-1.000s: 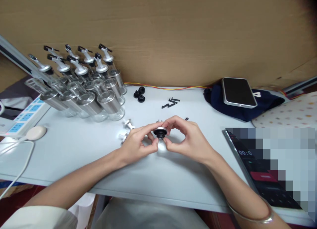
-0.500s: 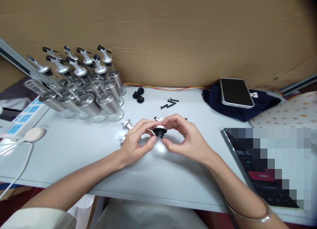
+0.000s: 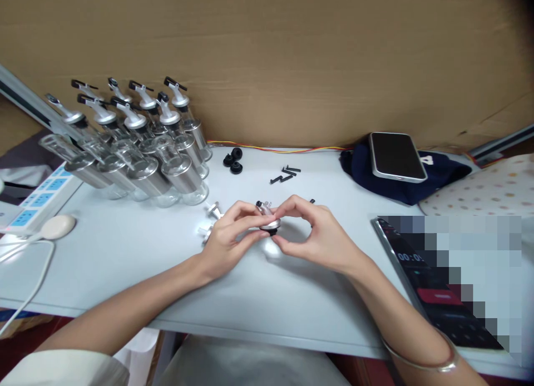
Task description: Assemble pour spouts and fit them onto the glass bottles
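Note:
Between my two hands, above the table, is a bottle pourer [image 3: 271,224] with a silver cap, a black stopper below and a spout pointing up and away. My left hand [image 3: 233,233] pinches it from the left with thumb and fingers. From the right, my right hand [image 3: 315,233] grips its rim the same way. Partly hidden behind my left hand lie silver pourer tops [image 3: 214,209]. Farther back are black rubber stoppers [image 3: 236,167] and several small black flip levers [image 3: 286,178].
Several glass bottles [image 3: 183,172] with steel bands crowd the back left, some fitted with pourers. A power strip [image 3: 37,199] and a white cable [image 3: 48,266] lie at left. At right are a phone [image 3: 398,157] on dark blue cloth [image 3: 361,172] and a large screen device [image 3: 434,286].
The pourer has tilted between my fingers: its black stopper, fully seen before, is now mostly hidden, and the spout and cap top show more. Both hands stay in nearly the same place.

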